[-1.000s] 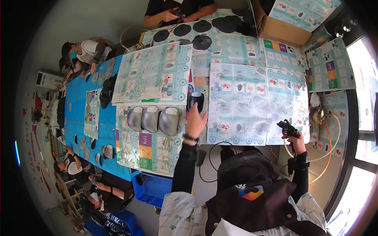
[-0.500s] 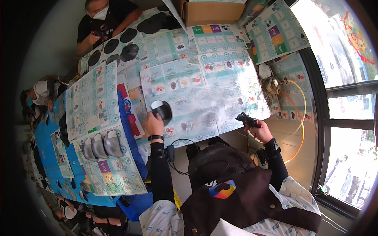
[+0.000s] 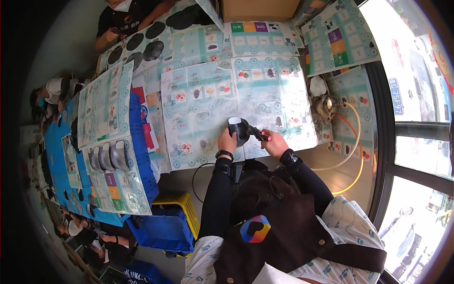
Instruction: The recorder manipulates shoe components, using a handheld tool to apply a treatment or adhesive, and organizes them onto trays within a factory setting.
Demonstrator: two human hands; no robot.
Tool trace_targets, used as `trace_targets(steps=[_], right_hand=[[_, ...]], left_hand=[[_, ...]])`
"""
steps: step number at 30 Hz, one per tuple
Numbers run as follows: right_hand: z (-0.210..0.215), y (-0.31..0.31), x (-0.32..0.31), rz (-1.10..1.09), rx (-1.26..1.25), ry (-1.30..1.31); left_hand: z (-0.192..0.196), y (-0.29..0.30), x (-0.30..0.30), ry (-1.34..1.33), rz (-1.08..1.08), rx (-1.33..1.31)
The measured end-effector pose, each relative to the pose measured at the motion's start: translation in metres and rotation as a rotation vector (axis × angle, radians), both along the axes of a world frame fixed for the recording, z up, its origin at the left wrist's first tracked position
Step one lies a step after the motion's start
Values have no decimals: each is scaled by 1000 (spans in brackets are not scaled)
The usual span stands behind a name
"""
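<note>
Near the front middle of the printed sheet, my left hand (image 3: 227,142) grips a black, curved shell-like piece (image 3: 243,134) with a white patch at its top. My fingers wrap round its left side. To its right, my right hand (image 3: 275,145) is closed round a black spray gun (image 3: 258,134) with pinkish-red knobs. The gun's front end points left and reaches close to the shell; whether they touch is hidden.
Several grey curved pieces (image 3: 119,155) lie on a board at the left, above a blue crate (image 3: 163,232). Black round pieces (image 3: 153,50) lie at the far side by a co-worker (image 3: 135,16). Hoses (image 3: 358,135) loop at right beside the window.
My left hand has carried the black shell to the right. My right hand has brought the spray gun leftward, so the two are now close together. The view has shifted slightly.
</note>
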State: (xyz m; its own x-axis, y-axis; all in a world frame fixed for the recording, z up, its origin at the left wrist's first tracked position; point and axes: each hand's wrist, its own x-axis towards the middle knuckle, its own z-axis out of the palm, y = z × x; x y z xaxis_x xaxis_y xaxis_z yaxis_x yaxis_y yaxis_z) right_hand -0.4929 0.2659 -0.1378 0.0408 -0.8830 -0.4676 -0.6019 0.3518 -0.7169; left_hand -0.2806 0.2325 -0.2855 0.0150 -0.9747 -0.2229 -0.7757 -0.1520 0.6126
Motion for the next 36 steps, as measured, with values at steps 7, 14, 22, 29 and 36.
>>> trace_targets(steps=[7,14,22,29,36], right_hand=[[-11,-32,14,77,-23,6],[-15,-35,10,111,-49,124],[-12,-45,22,46,-83,181],[-12,-34,16,95,-21,158],[-22,-31,8,-3,-42,208]], left_hand=[[5,-1,10,183,48,49],[11,-7,17,290,56,99],[15,-12,23,303,51,142],[27,-13,18,311,35,175],[23,-13,19,317,24,148]])
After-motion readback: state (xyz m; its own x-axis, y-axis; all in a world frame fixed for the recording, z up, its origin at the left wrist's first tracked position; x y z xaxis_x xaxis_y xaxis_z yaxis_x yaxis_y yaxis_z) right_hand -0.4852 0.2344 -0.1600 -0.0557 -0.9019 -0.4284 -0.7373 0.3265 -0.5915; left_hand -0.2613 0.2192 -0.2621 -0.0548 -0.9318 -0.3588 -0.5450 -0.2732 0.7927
